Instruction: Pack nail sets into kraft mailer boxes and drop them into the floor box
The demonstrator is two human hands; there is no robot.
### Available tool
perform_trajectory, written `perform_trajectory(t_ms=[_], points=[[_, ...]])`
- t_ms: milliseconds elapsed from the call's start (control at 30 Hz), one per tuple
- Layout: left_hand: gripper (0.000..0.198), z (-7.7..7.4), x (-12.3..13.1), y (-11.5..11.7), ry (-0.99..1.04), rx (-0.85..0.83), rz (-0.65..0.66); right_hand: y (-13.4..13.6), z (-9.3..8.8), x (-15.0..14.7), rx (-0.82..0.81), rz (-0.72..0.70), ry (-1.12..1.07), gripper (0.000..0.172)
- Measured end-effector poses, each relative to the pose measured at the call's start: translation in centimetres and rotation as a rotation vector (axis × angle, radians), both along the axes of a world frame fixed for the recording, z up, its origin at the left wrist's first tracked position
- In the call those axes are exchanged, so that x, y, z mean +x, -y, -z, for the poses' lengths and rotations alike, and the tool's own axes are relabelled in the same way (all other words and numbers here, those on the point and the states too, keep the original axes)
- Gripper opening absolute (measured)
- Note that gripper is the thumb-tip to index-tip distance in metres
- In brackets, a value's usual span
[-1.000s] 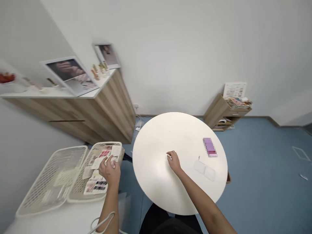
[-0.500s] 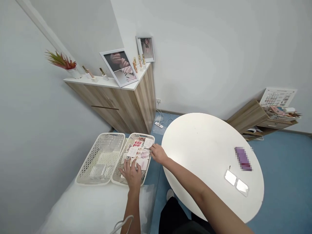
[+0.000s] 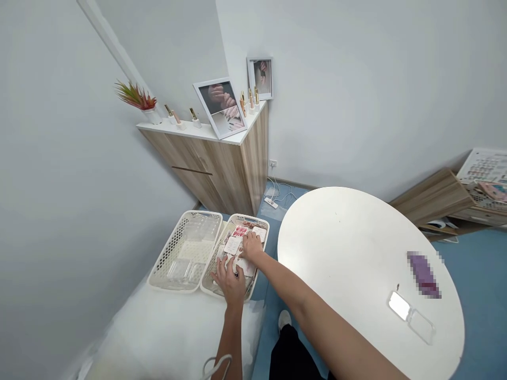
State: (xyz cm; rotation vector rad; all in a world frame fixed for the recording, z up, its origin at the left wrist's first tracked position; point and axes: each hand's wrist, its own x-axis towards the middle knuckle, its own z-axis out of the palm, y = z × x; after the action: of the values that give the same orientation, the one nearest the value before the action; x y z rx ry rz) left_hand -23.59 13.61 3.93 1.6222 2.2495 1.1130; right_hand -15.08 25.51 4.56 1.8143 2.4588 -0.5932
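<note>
A white plastic basket [image 3: 206, 287] holds a loose pile of small cards and packets, some printed with rows of coloured nails. Over its near part is my left hand [image 3: 231, 278], palm down, fingers spread and fingertips touching the packets. My right hand [image 3: 252, 247] reaches in from the right side, its fingers bent down and close together on the pile; what lies under the fingertips is hidden. Between the hands and the far rim lie a white card [image 3: 233, 245] and a card with red nails [image 3: 240, 231].
A second white basket [image 3: 158, 266] with clear plastic boxes adjoins on the left, on a white-covered surface [image 3: 170, 327]. To the right stands a round white table [image 3: 336, 253] with a clear case [image 3: 400, 306] and a blurred purple item [image 3: 424, 274]. Behind is a wooden cabinet [image 3: 225, 174].
My right hand has moved from the basket's right rim inward over the cards, closer to my left hand. My left hand stays over the near part. The view has shifted left.
</note>
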Motion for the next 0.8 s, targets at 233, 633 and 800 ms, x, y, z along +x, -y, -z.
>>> perform_trajectory(t_ms=[233, 633, 800], points=[[0.046, -0.8, 0.3, -0.2, 0.06, -0.029, -0.045, -0.2, -1.5, 2.0, -0.164, 0.081, -0.153, 0.045], [0.063, -0.7, 0.1, 0.5, 0.007, 0.138, -0.178, 3.1, -2.4, 3.2, 0.055, -0.381, -0.077, 0.033], [0.06, -0.6, 0.1, 0.6, -0.005, 0.122, -0.195, 4.7, -1.2, 1.9, 0.047, -0.538, -0.008, 0.028]])
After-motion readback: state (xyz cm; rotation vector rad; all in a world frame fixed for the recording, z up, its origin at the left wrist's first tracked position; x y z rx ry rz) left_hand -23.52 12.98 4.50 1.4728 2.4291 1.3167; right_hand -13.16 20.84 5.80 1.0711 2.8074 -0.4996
